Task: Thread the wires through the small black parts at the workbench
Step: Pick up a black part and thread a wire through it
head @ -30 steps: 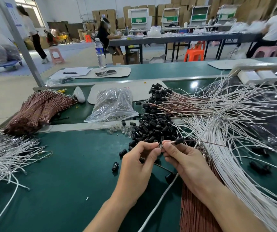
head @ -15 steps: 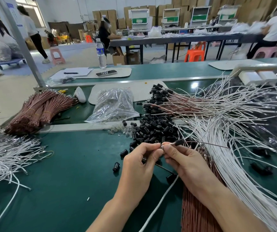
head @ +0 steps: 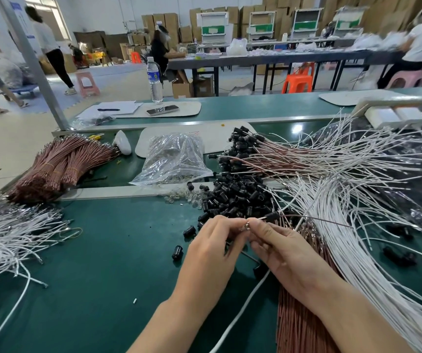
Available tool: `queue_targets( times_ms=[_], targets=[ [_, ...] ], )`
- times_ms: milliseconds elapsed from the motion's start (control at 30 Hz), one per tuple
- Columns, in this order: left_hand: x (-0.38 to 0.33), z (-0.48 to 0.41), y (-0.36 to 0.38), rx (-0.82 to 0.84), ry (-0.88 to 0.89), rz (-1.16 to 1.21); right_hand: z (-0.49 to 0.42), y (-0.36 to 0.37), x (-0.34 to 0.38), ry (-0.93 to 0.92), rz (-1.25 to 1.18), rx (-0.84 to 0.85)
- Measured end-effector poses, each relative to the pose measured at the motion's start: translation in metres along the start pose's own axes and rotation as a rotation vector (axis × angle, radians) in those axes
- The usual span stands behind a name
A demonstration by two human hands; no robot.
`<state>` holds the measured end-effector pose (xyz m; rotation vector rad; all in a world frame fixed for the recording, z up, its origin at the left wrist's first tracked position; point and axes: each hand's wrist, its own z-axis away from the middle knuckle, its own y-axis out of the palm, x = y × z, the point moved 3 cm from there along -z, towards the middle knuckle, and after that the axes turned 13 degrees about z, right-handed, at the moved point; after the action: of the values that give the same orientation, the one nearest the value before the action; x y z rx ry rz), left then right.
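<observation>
**Both hands pinching one wire tip, black part already on it**

Head view: the left hand (head: 212,248) and right hand (head: 281,250) meet fingertip to fingertip above the green tabletop (head: 102,263). Both are clamped on the thin wire (head: 319,219). Left fingers curl round its shiny metal tip (head: 246,226); right thumb and forefinger pinch just behind the tip. A small black part (head: 272,216) sits on that wire just beyond the right fingertips, and the wire runs off to the right above the white wires (head: 357,225).

The pile of loose black parts (head: 235,197) lies just beyond the hands. A stray black part (head: 177,249) lies alone, left of the left hand. Finished wires with black caps (head: 268,159) fan out behind the pile.

Brown wires (head: 299,327) lie under the right forearm. A banded brown bundle (head: 59,166) sits far left, with more white wires (head: 6,233) at the left edge. A clear plastic bag (head: 174,159) lies behind the pile. A water bottle (head: 154,80) stands upright on the far tabletop. The background is blurred, with people at other benches.
</observation>
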<state>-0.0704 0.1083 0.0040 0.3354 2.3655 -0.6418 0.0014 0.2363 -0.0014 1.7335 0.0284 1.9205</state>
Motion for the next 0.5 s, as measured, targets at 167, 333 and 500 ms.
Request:
queue_targets(
  times_ms=[167,333,500],
  targets=[
    [-0.0006,-0.0014,0.0008,-0.066,0.096,-0.088,0.0012,0.0030,0.0011,0.004,0.013,0.006],
    [0.0015,-0.0013,-0.0004,-0.076,0.056,-0.064,0.0015,0.0034,0.0010,-0.003,0.051,0.001],
    [0.0045,0.0001,-0.0015,-0.067,0.015,-0.048,0.0018,0.0049,-0.0008,-0.002,0.062,-0.026]
  ],
)
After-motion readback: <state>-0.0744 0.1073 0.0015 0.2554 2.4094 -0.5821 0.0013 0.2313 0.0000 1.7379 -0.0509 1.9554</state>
